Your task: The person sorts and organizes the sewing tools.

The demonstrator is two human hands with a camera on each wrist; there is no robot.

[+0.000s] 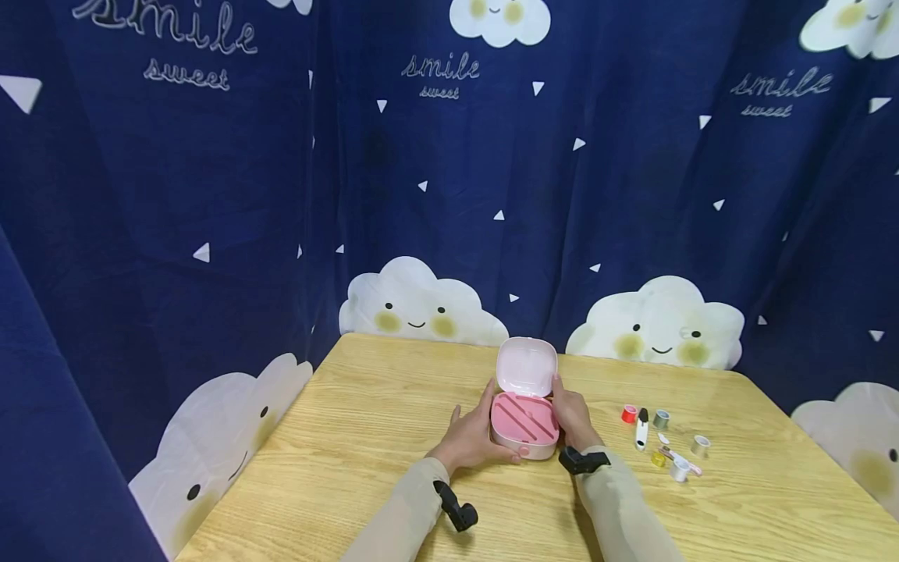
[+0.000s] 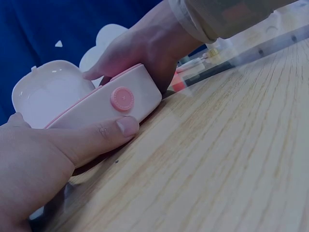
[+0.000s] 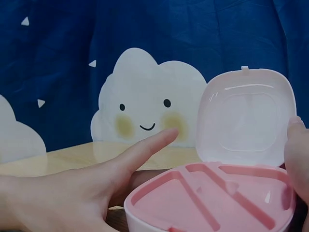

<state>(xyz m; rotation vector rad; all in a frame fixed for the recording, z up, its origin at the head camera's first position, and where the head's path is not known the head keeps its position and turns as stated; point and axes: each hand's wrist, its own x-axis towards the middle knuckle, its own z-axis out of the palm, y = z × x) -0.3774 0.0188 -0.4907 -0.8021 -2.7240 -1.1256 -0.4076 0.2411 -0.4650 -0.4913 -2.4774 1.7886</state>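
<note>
A pink and white box (image 1: 507, 446) sits on the table between both hands, its pale lid (image 1: 527, 367) tipped up at the back. Its pink inner tray (image 3: 161, 200) has slanted dividing ridges, with nothing lying in the compartments that show. My left hand (image 1: 470, 439) grips the box's left side, thumb along the front wall just under a round pink button (image 2: 122, 99). On the other side, my right hand (image 1: 574, 415) holds the right wall, thumb up beside the lid; its lower fingers are partly hidden behind the box.
Right of the box lie small things on the wooden table (image 1: 393, 390): a red spool (image 1: 629, 414), a grey spool (image 1: 661, 419), a white and black tool (image 1: 642, 431), a yellow spool (image 1: 658, 458) and white spools (image 1: 680, 470). A blue curtain (image 1: 449, 203) hangs behind.
</note>
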